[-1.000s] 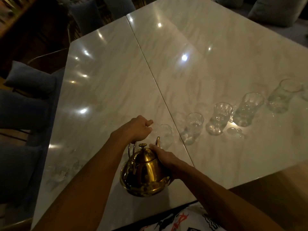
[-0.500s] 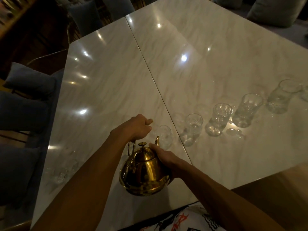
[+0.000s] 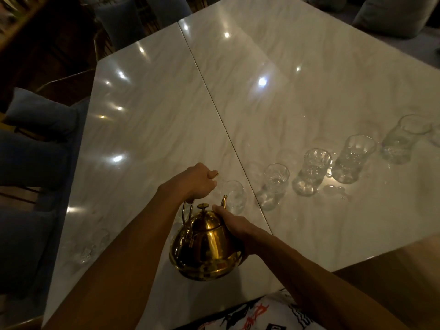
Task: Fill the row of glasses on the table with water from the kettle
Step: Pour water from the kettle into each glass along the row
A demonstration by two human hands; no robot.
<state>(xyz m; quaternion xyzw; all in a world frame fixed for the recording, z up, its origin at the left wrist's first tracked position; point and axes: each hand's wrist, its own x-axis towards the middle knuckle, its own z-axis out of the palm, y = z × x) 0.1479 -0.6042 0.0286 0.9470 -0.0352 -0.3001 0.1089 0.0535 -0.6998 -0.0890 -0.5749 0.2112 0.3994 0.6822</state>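
Left hand (image 3: 195, 182) grips the handle (image 3: 183, 210) of the kettle (image 3: 207, 248), while the right hand (image 3: 234, 226) cups its side by the spout (image 3: 224, 201). The spout tip sits at the rim of the nearest glass (image 3: 235, 195), first of a row running right across the table (image 3: 154, 115).

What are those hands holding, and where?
The gold kettle: the left hand grips its arched handle at the top, the right hand cups its body beside the spout.
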